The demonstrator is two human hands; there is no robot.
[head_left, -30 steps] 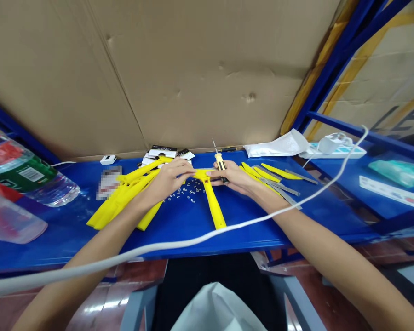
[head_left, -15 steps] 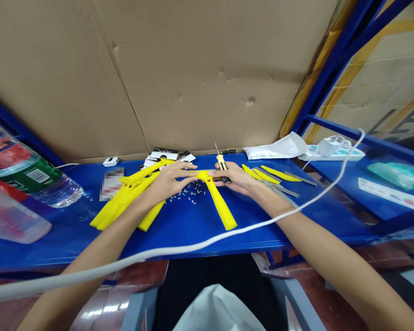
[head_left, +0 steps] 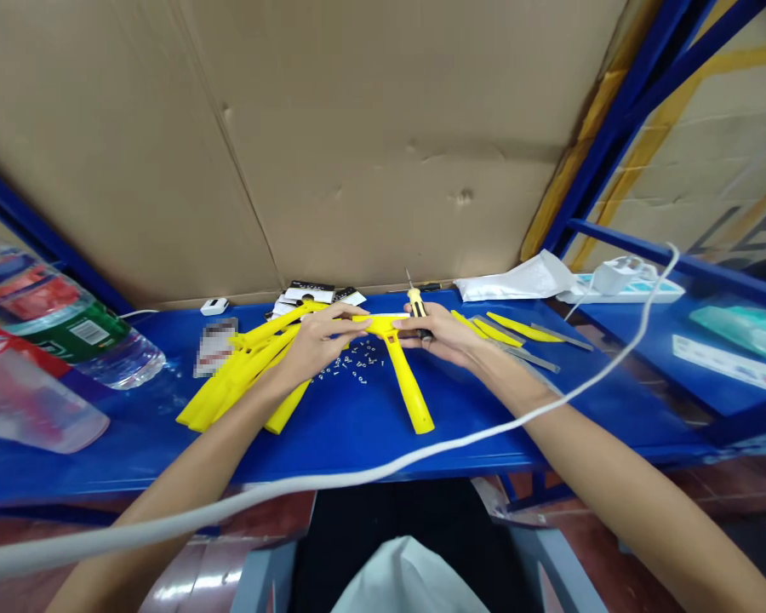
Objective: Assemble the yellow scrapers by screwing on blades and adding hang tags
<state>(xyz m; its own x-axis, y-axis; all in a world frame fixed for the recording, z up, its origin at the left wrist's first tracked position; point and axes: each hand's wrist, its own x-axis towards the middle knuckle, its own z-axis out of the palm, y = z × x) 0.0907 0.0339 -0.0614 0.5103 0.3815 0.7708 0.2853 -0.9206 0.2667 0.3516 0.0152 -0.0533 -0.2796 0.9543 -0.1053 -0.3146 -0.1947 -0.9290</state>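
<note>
A yellow T-shaped squeegee (head_left: 409, 387) is held over the blue table, its handle pointing toward me. My left hand (head_left: 328, 334) pinches the left end of its head between thumb and fingers. At the other end my right hand (head_left: 443, 330) grips the head with thumb and fingertips. That same hand also keeps a screwdriver (head_left: 416, 305) with a cream and black handle, its tip pointing up and away. Small screws and nuts (head_left: 357, 364) lie scattered under and left of the squeegee. More yellow squeegee handles (head_left: 220, 387) are piled by my left forearm.
Yellow strips (head_left: 524, 327) and metal strips (head_left: 542, 358) lie at right. A white packet (head_left: 517, 279) and power strip (head_left: 651, 291) are behind them. A large bottle (head_left: 95, 332) and plastic jug (head_left: 44, 409) stand at left. A white cable (head_left: 383, 469) crosses in front.
The squeegee has turned slightly in my hands, its handle now more nearly straight toward me. The whole view has shifted a little. Both hands keep their hold.
</note>
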